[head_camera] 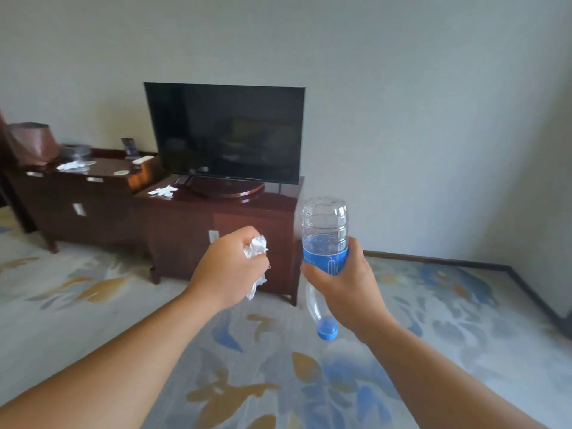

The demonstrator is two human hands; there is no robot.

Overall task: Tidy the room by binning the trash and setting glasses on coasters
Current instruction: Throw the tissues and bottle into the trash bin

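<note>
The left hand is clenched around a crumpled white tissue, and the right hand grips a clear plastic bottle upside down by its blue label, cap toward the carpet. Farther off, more crumpled tissue lies on the dark wood cabinet beside the television, and another wad sits on the desk at left.

no legible txt anywhere; bottle has blue label w/ white marks, too blurry to read.
</note>
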